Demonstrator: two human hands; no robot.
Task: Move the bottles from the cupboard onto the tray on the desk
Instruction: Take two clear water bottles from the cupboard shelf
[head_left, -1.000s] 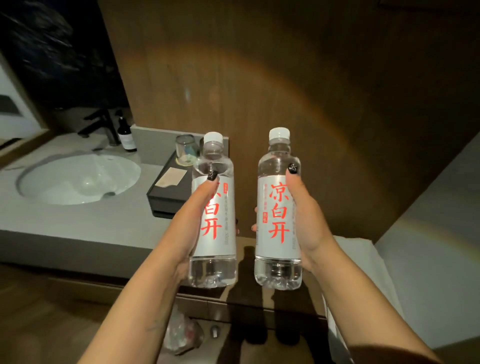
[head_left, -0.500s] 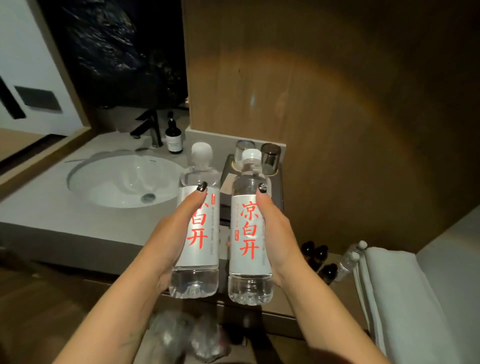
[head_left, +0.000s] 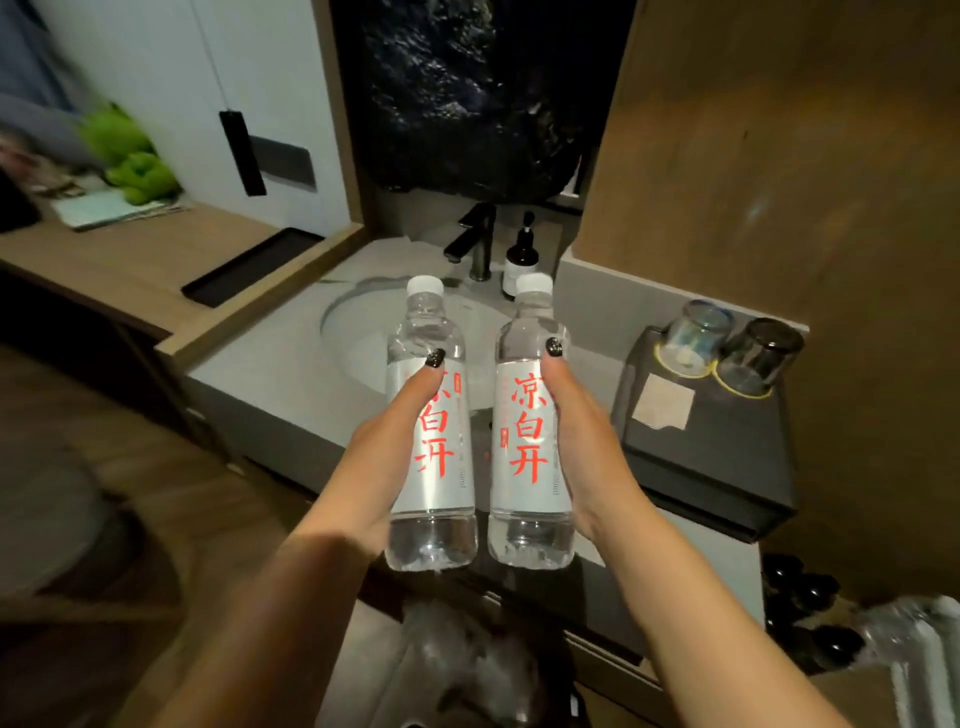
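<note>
We hold one water bottle in each hand, both upright and side by side in front of us, close together but not quite touching. Our left hand (head_left: 384, 441) wraps around the left bottle (head_left: 434, 431) from its left side, thumb laid up across the white label with the dark-painted nail near the label's top edge. Our right hand (head_left: 582, 441) grasps the right bottle (head_left: 530, 431) from its right side in the same way, thumb pointing up along the label. Both bottles are clear with white caps and red characters on the labels.

Behind the bottles lies a pale countertop (head_left: 270, 364) with a round white sink (head_left: 358, 322) set into it. At the far edge of the sink stand a dark faucet (head_left: 475, 241) and, just to its right, a dark pump bottle (head_left: 521, 257). To the right sits a black box (head_left: 706, 441) with a square paper card on top; two glasses (head_left: 727, 353) stand upside down at its far end, touching or nearly so.

To the far left a wooden desk (head_left: 130, 260) carries a long black tray (head_left: 254, 265) at its right end; farther left on it lie a green plush toy (head_left: 135, 161) and some papers, all blurred. At the near right edge we make out what may be more clear bottles (head_left: 909, 639) beside several dark caps, too smeared to be sure.
</note>
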